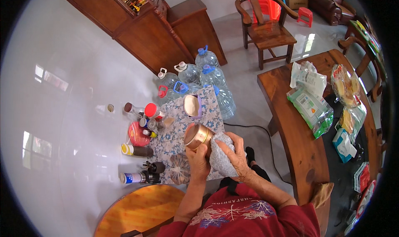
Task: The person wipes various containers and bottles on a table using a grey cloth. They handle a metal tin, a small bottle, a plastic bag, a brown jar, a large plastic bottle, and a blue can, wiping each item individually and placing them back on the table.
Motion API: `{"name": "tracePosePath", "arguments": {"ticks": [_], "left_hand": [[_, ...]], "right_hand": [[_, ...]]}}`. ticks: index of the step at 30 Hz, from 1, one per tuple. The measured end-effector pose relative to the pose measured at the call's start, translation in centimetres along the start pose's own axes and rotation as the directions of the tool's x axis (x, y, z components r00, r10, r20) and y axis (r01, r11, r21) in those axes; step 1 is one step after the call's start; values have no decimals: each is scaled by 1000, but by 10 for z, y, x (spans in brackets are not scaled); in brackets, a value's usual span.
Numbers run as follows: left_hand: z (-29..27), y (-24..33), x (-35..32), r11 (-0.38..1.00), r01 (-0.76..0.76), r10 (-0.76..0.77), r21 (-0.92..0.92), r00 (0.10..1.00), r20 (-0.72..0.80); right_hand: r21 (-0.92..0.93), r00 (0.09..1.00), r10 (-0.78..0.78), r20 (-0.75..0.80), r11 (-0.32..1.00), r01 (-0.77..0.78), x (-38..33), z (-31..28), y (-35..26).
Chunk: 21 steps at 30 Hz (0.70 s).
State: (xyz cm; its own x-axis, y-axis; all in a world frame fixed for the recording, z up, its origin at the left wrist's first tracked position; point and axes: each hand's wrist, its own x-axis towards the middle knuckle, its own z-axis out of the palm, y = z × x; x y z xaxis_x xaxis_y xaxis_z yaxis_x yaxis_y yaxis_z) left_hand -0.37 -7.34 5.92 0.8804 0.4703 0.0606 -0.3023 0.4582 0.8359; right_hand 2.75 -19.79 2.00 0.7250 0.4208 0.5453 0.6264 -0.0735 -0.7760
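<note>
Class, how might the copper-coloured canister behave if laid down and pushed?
The copper-coloured canister seems rigid, its sides straight in the left hand. Its smooth sheen suggests it may be slippery. Its cylindrical body would probably roll.

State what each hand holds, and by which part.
The left hand grips a copper-coloured canister around its side; the right hand holds a bunched grey cloth by its right side.

Home with sofa (325, 5), wooden armchair (271, 32)
</note>
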Motion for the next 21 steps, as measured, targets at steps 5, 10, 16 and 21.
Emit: {"name": "tracePosePath", "arguments": {"ticks": [5, 10, 16, 21], "left_hand": [[6, 6, -5, 980, 17, -29, 201, 998, 56], [-8, -1, -14, 927, 80, -154, 366, 972, 177], [1, -10, -25, 927, -140, 98, 348, 986, 135], [-18, -16, -8, 863, -276, 290, 423, 957, 32]], "right_hand": [[-103, 999, -49, 12, 993, 50, 32, -21, -19], [218, 973, -23, 231, 976, -29, 64, -33, -13], [482, 614, 558, 558, 383, -788, 65, -21, 3], [567, 366, 581, 727, -208, -797, 35, -3, 9]]}}
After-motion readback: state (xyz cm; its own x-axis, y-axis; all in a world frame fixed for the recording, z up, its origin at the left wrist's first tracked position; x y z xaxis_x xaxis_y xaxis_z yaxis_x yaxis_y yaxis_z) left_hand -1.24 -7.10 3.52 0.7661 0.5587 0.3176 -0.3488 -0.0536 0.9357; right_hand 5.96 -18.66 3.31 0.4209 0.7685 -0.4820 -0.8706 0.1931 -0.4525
